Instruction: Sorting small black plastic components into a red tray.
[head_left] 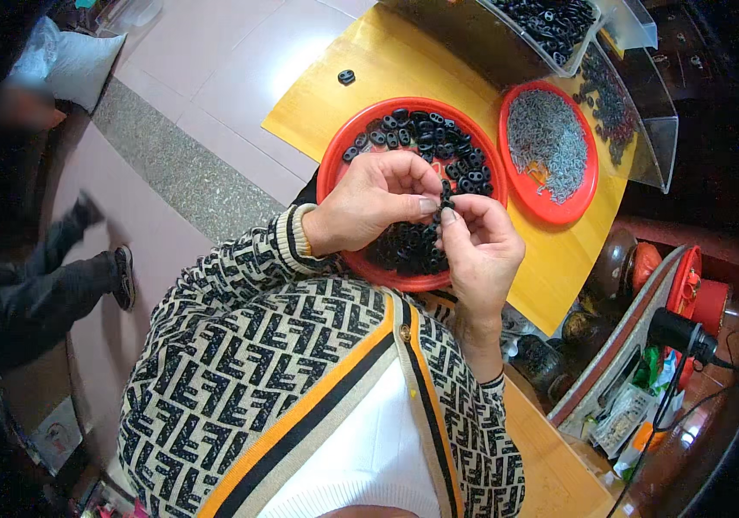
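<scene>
Black small part (446, 205) pinched between left hand (372, 207) and right hand (480, 246) fingertips, both grips narrow (over red tray (332, 168) of black parts).

We count two round red plastic trays on the yellow wooden table (404, 65): the nearer tray (339, 155) holds a heap of small black oval plastic rings (426, 129), too many to count, and the tray at three o'clock from it (590, 186) holds a pile of small grey metal pieces (546, 142), likewise beyond counting. One lone black ring (346, 77) lies on the table at eleven o'clock from the nearer tray. Two clear plastic bins stand at one o'clock, one (521, 43) filled with black rings, the other (650, 129) holding a scatter of them. Our two hands, left (369, 198) and right (482, 246), pinch one black ring (446, 205) between them.
</scene>
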Demonstrator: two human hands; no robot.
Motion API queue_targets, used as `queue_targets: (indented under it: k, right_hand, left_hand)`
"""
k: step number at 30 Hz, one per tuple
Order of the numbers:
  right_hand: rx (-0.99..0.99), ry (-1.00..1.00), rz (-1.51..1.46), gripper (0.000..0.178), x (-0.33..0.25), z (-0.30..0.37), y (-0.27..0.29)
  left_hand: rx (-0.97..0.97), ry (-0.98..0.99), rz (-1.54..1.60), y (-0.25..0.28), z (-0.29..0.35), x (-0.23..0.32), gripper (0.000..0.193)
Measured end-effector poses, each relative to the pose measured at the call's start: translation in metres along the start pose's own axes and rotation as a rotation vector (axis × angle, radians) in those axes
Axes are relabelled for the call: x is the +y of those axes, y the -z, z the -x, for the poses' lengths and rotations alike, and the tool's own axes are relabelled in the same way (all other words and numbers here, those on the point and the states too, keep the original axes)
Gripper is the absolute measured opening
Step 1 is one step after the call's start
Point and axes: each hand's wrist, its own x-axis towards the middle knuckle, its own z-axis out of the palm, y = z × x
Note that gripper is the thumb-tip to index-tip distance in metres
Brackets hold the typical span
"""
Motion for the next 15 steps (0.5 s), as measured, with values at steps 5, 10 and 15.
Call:
queue_targets:
  k: [5, 10, 15]
  right_hand:
    - [-0.012, 0.003, -0.031, 0.009, -0.0021, 0.0004, 0.0000]
    - [-0.009, 0.030, 0.021, 0.009, 0.0035, -0.0004, 0.0026]
    - [-0.007, 0.032, 0.045, 0.009, 0.0029, 0.0004, 0.0030]
  left_hand:
    - [-0.002, 0.018, 0.057, 0.0001, -0.0009, -0.0025, 0.010]
    - [0.000, 0.029, 0.069, -0.0003, -0.0008, 0.0003, 0.012]
    - [0.007, 0.030, 0.070, -0.0015, 0.0008, 0.0008, 0.015]
